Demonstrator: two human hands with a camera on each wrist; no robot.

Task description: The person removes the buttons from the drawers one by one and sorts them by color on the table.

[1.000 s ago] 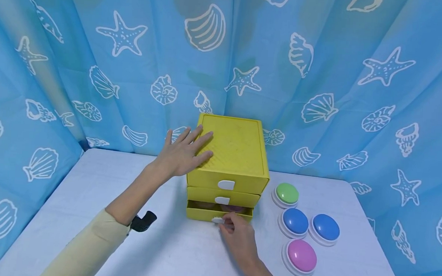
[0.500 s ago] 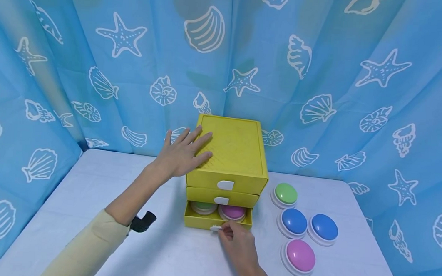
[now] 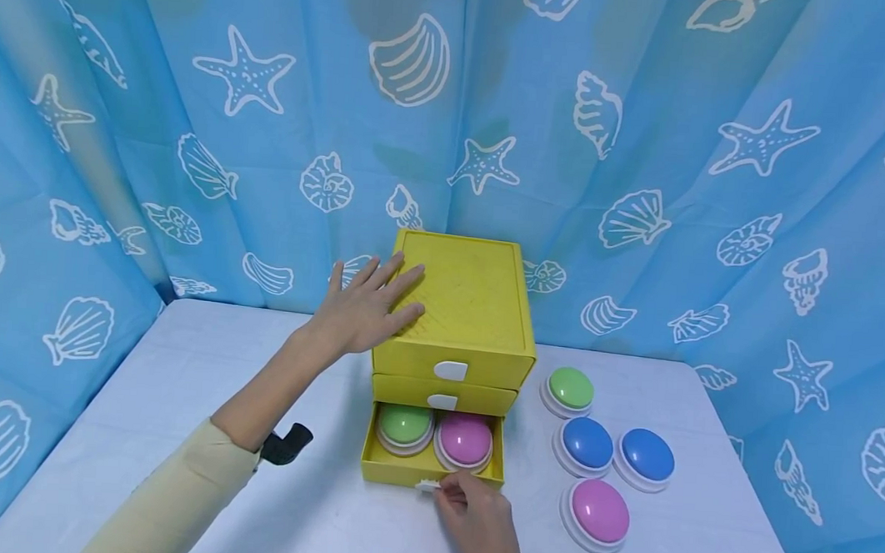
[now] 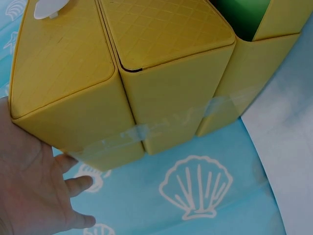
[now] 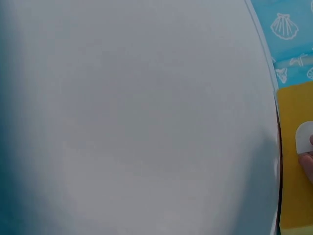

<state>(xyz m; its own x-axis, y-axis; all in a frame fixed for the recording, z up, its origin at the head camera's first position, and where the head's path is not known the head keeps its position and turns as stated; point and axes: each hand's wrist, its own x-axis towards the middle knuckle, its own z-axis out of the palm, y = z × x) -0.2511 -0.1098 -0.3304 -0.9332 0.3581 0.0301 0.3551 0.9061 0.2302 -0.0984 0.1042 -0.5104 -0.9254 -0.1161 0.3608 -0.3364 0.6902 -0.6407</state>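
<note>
A yellow cabinet (image 3: 471, 299) with three stacked drawers stands on the table. My left hand (image 3: 366, 306) rests on its top left edge with fingers spread; in the left wrist view the hand (image 4: 36, 183) lies against the cabinet's side. My right hand (image 3: 481, 521) pinches the white pull tab (image 3: 427, 485) of the bottom drawer (image 3: 390, 472), which is pulled out. Inside it sit a green domed button (image 3: 405, 423) and a pink domed button (image 3: 466, 439) on white bases. The right wrist view catches only fingertips (image 5: 306, 165) at the tab.
Right of the cabinet stand a green button (image 3: 572, 388), two blue buttons (image 3: 587, 443) and a pink button (image 3: 600, 510). Behind the white table (image 3: 205, 356) hangs a blue shell-patterned curtain (image 3: 332, 95). A black strap end (image 3: 287, 444) shows by the left forearm.
My right hand has drawn the bottom drawer outward, toward me, from slightly open to well out, uncovering the green and pink buttons. The left hand stays in place on the cabinet.
</note>
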